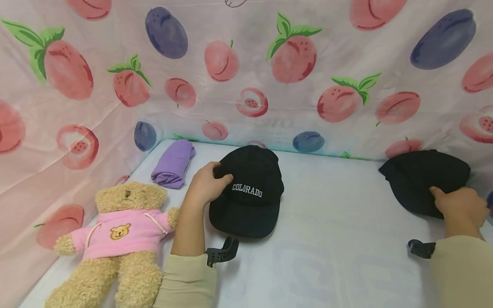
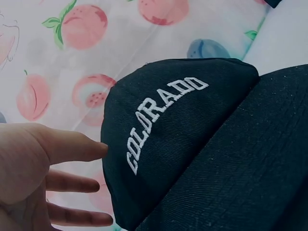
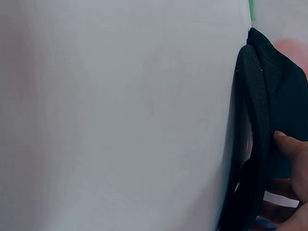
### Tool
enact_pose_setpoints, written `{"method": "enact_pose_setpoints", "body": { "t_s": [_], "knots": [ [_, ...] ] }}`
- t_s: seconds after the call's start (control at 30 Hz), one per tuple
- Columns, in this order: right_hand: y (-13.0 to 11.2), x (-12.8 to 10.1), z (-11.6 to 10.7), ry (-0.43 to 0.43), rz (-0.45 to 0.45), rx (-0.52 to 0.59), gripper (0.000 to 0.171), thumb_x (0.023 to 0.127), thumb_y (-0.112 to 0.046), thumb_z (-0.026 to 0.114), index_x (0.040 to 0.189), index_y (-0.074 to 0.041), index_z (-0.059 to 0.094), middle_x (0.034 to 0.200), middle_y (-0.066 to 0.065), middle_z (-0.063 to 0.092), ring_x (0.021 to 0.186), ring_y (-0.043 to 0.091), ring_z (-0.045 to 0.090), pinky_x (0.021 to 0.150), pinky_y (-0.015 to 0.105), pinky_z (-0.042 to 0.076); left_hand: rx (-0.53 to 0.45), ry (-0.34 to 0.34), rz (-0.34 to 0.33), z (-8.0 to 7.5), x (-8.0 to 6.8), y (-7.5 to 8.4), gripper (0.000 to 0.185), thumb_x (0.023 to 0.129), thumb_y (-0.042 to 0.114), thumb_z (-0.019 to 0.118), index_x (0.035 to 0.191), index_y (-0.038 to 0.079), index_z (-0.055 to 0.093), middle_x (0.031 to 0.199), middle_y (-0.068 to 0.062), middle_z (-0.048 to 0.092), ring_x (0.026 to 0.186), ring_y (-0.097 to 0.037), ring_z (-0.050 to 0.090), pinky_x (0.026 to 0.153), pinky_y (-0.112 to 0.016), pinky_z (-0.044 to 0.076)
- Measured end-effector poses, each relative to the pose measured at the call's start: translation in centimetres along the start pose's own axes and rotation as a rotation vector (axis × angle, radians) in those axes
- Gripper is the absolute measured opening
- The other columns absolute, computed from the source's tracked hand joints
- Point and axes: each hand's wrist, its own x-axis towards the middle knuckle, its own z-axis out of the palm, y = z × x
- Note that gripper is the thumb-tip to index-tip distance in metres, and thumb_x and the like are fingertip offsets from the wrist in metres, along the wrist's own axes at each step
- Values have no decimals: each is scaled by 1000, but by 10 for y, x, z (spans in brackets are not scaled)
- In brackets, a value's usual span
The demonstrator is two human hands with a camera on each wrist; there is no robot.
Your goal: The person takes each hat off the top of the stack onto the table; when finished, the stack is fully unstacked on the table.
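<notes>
A black baseball cap (image 1: 250, 171) with white COLORADO lettering lies on the white surface, its brim toward me. My left hand (image 1: 208, 182) is at its left side, with thumb and fingertips right at the crown's edge. The left wrist view shows the thumb and fingers (image 2: 72, 182) of that hand fairly straight beside the crown. At the far right, my right hand (image 1: 462, 207) grips a second black cap (image 1: 420, 179), thumb on its near face. In the right wrist view, the fingers of that hand reach behind this cap (image 3: 284, 96), partly hidden.
Left of my left forearm lies a teddy bear (image 1: 131, 231) in a pink top. A folded purple cloth (image 1: 173, 164) sits behind it. Fruit-patterned curtains (image 1: 250, 64) enclose the white surface (image 1: 327, 239) at the back and left.
</notes>
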Motion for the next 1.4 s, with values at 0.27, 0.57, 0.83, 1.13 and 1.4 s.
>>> {"method": "enact_pose_setpoints", "body": {
  "t_s": [0.27,0.57,0.83,1.13,1.4],
  "knots": [
    [9,6,4,29,21,107,70,106,-36,41,143,23,28,153,44,30,142,58,32,116,60,35,34,-18,-9,6,2,-1,66,98,33,64,152,0,46,156,-27,46,147,-42,42,121,-56,34],
    [16,6,5,21,23,162,71,105,-36,36,147,20,24,155,44,26,144,57,28,117,61,33,40,-22,-5,9,3,0,65,98,35,63,151,0,48,155,-26,47,147,-41,42,121,-56,34],
    [14,-1,8,6,40,230,75,104,-35,35,155,14,14,161,42,15,149,58,19,121,65,26,45,-11,-8,9,1,3,64,98,35,61,150,-1,48,155,-27,48,146,-42,43,121,-56,34],
    [-4,-14,2,-1,48,369,80,98,-30,40,160,8,5,161,43,5,151,61,6,123,71,9,50,-8,5,11,0,1,64,98,34,61,150,-2,49,154,-27,49,146,-42,43,121,-55,35],
    [-27,-26,-5,47,-35,460,80,100,-31,44,163,3,7,162,43,6,149,61,10,121,72,14,37,-5,-1,10,0,0,64,99,34,61,151,0,49,156,-27,47,147,-43,41,121,-56,34]
  ]
}}
